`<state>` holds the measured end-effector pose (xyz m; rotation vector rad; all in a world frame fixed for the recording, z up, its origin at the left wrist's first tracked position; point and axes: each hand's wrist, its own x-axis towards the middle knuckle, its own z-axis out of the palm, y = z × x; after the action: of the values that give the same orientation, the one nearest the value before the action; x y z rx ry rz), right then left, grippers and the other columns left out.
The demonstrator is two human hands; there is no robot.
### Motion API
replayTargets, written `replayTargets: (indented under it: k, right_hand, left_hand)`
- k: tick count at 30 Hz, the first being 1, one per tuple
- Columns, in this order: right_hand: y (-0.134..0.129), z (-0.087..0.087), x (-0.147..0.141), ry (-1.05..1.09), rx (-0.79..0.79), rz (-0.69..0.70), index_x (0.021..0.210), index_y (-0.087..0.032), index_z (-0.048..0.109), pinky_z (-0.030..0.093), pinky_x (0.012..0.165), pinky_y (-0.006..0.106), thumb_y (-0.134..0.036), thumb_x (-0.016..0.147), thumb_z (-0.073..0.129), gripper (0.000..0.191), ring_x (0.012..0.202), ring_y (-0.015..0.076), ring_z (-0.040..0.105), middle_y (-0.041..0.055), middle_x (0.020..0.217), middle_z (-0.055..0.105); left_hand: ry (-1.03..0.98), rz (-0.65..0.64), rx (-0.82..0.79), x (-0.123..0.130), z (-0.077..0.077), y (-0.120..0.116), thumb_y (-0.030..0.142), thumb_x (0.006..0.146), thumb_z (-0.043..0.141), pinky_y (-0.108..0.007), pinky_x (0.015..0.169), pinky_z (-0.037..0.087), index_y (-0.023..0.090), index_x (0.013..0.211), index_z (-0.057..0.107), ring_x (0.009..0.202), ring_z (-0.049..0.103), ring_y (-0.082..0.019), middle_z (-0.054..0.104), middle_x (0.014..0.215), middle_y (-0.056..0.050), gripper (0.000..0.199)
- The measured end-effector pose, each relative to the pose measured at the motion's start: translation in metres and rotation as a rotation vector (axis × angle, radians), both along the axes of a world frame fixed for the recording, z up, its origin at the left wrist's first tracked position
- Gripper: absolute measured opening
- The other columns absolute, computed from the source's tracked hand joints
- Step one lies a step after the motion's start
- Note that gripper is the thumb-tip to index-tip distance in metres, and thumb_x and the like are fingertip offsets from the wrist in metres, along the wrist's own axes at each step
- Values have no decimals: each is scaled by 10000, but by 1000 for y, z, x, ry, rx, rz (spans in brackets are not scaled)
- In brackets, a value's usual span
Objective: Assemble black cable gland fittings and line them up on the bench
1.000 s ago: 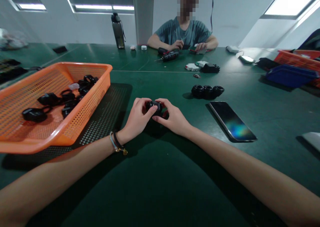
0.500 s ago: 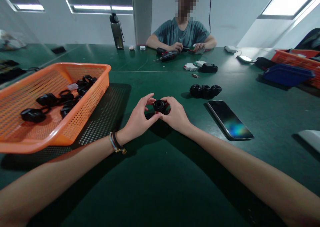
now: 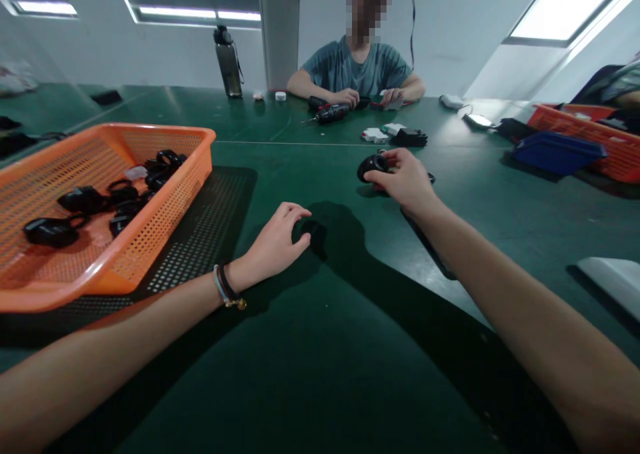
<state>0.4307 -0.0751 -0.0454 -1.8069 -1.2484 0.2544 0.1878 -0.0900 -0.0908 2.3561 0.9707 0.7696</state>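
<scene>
My right hand [image 3: 404,179] has its thumb and fingers closed on a black round part [image 3: 369,168] with a ring-shaped opening. This part is at the left end of a row of similar black parts [image 3: 431,177], which my hand mostly covers. Whether the part rests fully on the table I cannot tell. My left hand [image 3: 277,242] hovers low over the green table [image 3: 280,374], its fingers curved and apart from the thumb, with nothing in it. Partly hidden under my right forearm is a phone [image 3: 430,251].
To the left stands an orange perforated basket [image 3: 173,204] holding several black parts [image 3: 83,201]. Across the table a person [image 3: 357,67] works with both hands, near a power drill [image 3: 331,113]. A blue bin [image 3: 559,153] sits at right, a bottle [image 3: 229,64] at the back.
My right hand has moved away from my left, forward and to the right, carrying the black part to the row. My left hand has let go of it and stayed near its place.
</scene>
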Motion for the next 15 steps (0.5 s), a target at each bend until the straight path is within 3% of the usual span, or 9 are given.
replayTargets:
  k: [4,9,13,15]
  right_hand:
    - [-9,30,37,-189,42,-252,1046,-102,571,460,825,430,-220,655,694,427,947,253,593,146,1064,622]
    - [-34,56,57,-497,-335,-355,1104,-1,615,404,810,430,-328,755,681,483,1031,312,581,277,1102,624]
    - [-33,45,87,-599,-422,-371,1167,-7,592,389,722,406,-283,763,684,498,966,297,607,303,1099,628]
    - [-28,31,109,-605,-336,-340,994,-18,665,373,648,408,-233,708,722,363,842,292,615,297,956,667]
  left_hand:
    - [105,-16,87,1,2,-3,195,828,516,-432,999,431,125,1076,551,1096,515,-238,518,1157,-123,259]
    - [287,4,159,3,2,-7,230,830,517,-512,972,405,122,1081,572,1138,481,-298,520,1189,-146,278]
    - [321,4,168,4,2,-8,246,845,495,-510,966,384,123,1093,569,1154,472,-302,551,1169,-145,286]
    - [326,2,169,4,2,-8,251,849,488,-501,960,383,126,1096,568,1155,470,-301,557,1169,-142,288]
